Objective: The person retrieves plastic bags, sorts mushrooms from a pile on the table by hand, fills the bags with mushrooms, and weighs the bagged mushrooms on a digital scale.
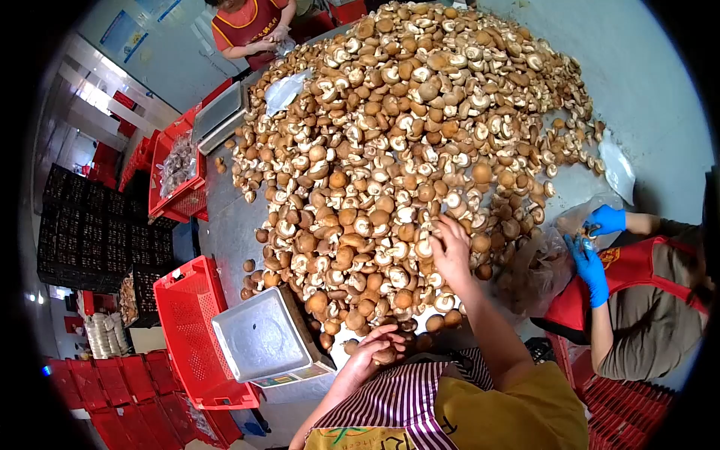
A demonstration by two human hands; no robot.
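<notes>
A large heap of shiitake mushrooms [360,187] with brown caps and pale stems covers the metal table [229,217]. My left hand [370,354] is held low in front of the striped apron [397,401], its fingers curled around a shiitake mushroom [385,355]. Farther forward, my right hand [451,253] reaches onto the near part of the heap. Its fingers are apart and touch the mushrooms there; I see nothing gripped in them, though the fingertips are partly lost among the caps.
Left of the heap stand a weighing scale [259,334] and a red crate [187,315]. Another scale [217,116] sits farther back beside a red crate of bagged goods [178,165]. At right, a co-worker's blue gloves [591,266] handle a plastic bag [536,270]; another person [251,30] works behind.
</notes>
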